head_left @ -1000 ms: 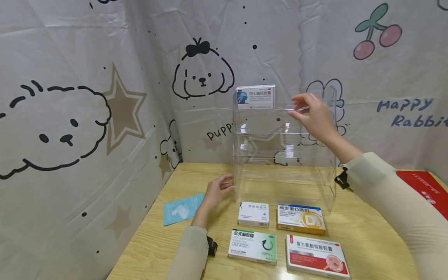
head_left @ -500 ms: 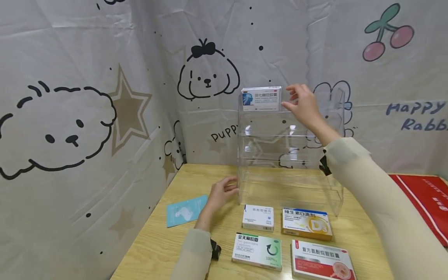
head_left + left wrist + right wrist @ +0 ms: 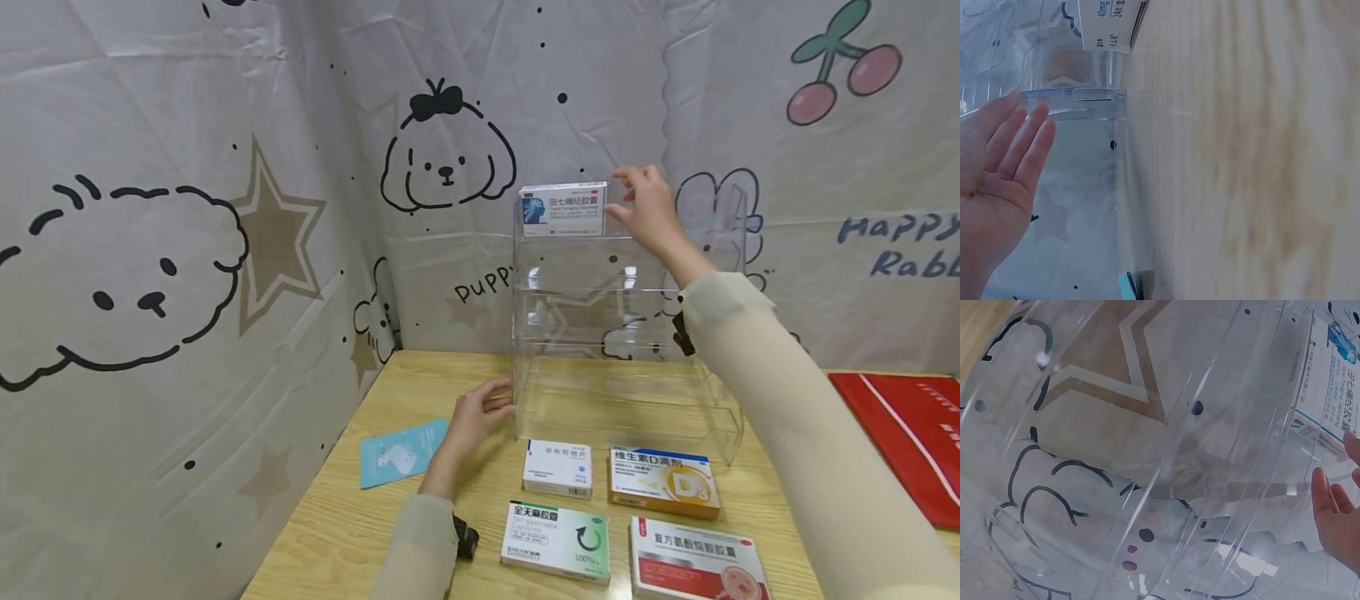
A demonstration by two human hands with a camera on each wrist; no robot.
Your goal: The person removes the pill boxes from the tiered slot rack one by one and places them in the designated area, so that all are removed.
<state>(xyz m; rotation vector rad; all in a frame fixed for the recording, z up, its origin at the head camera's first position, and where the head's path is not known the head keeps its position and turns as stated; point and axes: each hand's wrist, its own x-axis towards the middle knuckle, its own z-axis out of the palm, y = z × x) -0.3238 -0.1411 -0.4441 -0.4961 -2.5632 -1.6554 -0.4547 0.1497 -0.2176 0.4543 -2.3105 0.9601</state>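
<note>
A clear tiered display rack (image 3: 630, 425) stands on the table. On its top tier, at the left end, a white and blue medicine box (image 3: 564, 210) sits upright. My right hand (image 3: 648, 212) is at that box's right end, fingers extended and loosely bent. In the right wrist view its fingertips are beside the end of the medicine box (image 3: 1329, 381); whether they touch it I cannot tell. Low on the rack's left side is my left hand (image 3: 476, 417), its fingertips against the clear edge. In the left wrist view the left hand (image 3: 1004, 181) has nearly straight fingers and holds nothing.
Before the rack lie a white medicine box (image 3: 557, 468), a vitamin D box (image 3: 663, 482), a green and white capsule box (image 3: 555, 540) and a red and white capsule box (image 3: 697, 558). A blue packet (image 3: 401, 454) lies left, a red mat (image 3: 900, 433) right.
My right hand has moved left along the top tier to the medicine box's right end. My left hand stays at the rack's side. The head view has shifted slightly.
</note>
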